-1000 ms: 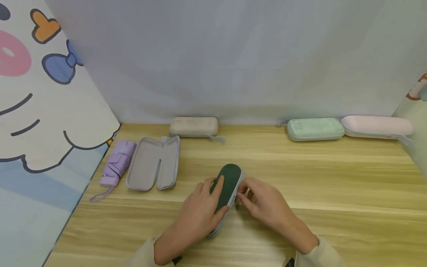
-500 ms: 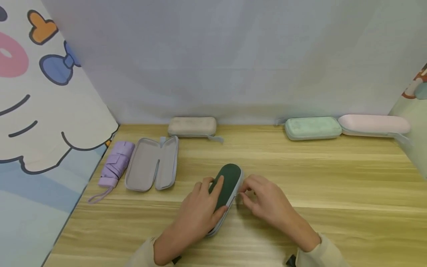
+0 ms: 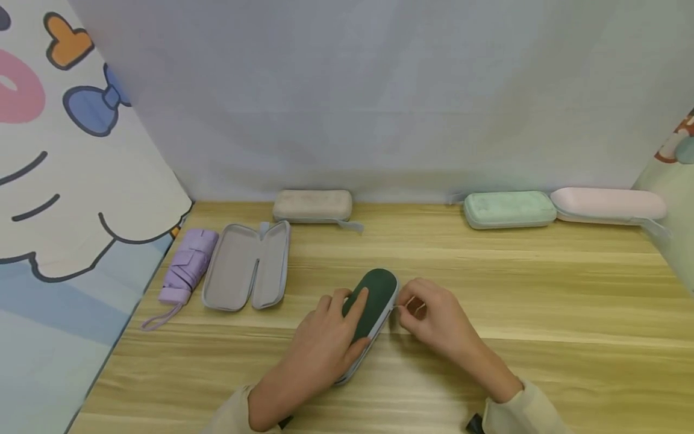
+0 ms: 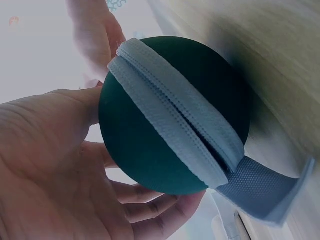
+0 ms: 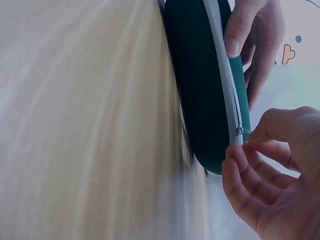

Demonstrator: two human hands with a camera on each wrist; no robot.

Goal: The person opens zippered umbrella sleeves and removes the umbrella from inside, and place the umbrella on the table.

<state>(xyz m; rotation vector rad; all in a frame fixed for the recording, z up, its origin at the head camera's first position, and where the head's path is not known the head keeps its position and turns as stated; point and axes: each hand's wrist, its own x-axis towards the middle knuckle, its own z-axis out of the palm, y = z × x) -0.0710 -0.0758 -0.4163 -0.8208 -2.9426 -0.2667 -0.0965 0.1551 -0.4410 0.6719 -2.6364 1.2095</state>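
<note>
A dark green zip case (image 3: 375,295) with a pale grey zip band lies slanted on the table at front centre. My left hand (image 3: 325,343) grips it from the left, fingers across its top and thumb at the zip side. At its right edge, my right hand (image 3: 434,310) pinches the small zip pull; the metal slider (image 5: 240,130) shows in the right wrist view near the case's far rounded end. In the left wrist view, the near end of the zip band (image 4: 170,112) shows a narrow dark slit, and a grey fabric tab (image 4: 260,187) sticks out there.
An unfolded grey-lined case (image 3: 233,271) lies to the left, beside a folded purple umbrella (image 3: 190,265) with a wrist loop. Along the back stand a beige case (image 3: 313,205), a mint green case (image 3: 509,209) and a pink case (image 3: 609,203), against a grey backdrop (image 3: 379,96).
My right hand has moved a little up and to the right along the zip edge, toward the far end. The left hand keeps its hold, and the case has shifted very slightly.
</note>
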